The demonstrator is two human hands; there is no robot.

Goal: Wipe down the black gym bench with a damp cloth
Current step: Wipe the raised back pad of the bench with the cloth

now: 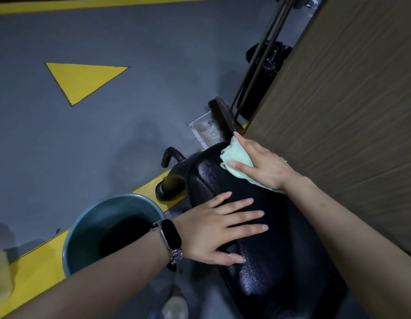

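Observation:
The black padded gym bench [280, 245] runs from the lower right up to the middle of the view, its surface shiny and textured. My right hand [262, 166] presses a pale green cloth [234, 157] flat on the bench's far end, next to the wall. My left hand [222, 229] lies flat on the middle of the pad, fingers spread, holding nothing. A dark watch sits on my left wrist.
A teal bucket [84, 229] with dark water stands on the floor left of the bench. A brown panelled wall [338, 100] rises close on the right. The bench's black foot and handle [170, 178], a black bin [266, 72] and metal rods lie beyond. The grey floor has yellow markings.

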